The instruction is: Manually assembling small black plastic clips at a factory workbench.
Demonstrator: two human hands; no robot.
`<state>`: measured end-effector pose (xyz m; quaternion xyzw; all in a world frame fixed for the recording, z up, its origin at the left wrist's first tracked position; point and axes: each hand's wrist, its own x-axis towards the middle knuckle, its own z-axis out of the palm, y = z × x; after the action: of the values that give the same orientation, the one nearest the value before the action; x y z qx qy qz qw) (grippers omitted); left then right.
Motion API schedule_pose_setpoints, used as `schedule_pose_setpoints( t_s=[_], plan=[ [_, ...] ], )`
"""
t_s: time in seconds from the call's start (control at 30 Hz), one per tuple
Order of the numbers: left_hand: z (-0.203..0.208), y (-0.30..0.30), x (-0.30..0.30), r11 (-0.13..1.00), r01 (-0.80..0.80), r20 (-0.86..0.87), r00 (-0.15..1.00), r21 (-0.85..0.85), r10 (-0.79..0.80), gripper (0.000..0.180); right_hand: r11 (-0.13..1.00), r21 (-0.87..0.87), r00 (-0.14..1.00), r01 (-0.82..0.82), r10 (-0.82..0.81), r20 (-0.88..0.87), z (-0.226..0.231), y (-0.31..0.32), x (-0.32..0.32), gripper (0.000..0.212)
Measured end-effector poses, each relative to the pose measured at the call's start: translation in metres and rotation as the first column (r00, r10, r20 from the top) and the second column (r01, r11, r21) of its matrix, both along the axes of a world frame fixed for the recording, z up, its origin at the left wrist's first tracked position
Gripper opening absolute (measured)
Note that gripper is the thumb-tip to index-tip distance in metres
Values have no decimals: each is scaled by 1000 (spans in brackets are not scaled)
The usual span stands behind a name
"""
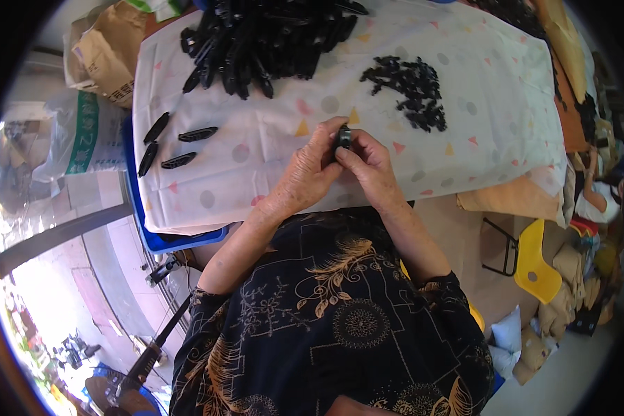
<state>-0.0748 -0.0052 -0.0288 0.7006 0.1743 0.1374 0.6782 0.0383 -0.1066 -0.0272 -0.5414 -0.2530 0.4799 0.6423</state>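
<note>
Both the left hand [310,170] and right hand [367,166] pinch one small black part [343,136] by the fingertips above the cloth [256,149], so a slip could likely drop it among the loose bits [409,90] nearby.

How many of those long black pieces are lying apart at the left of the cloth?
4: one upper left, one below it, one to the right, one lowest. The big pile may hide more.

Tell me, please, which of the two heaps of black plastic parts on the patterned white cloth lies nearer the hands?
The smaller heap of short black plastic pieces, right of centre, just beyond the right hand. The big heap of long black plastic clips lies farther, at the cloth's far edge.
</note>
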Motion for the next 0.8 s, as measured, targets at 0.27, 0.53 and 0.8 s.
schedule_pose_setpoints(
  t_s=[0.27, 0.53, 0.8],
  plan=[
    [6, 71, -34, 912, -410, 37, 911, -12, 410, 21, 1000, 3, 533, 8, -7, 846, 15, 15, 62, 27],
    [4, 213, -57, 416, -229, -129, 728, 880, 674, 23, 978, -110, -181, 179, 143, 973, -7, 48, 102, 14],
    [-4, 233, -64, 484, -104, -283, 699, 869, 657, 32, 962, -163, 180, 220, 125, 976, -8, 43, 110, 10]
  ],
)
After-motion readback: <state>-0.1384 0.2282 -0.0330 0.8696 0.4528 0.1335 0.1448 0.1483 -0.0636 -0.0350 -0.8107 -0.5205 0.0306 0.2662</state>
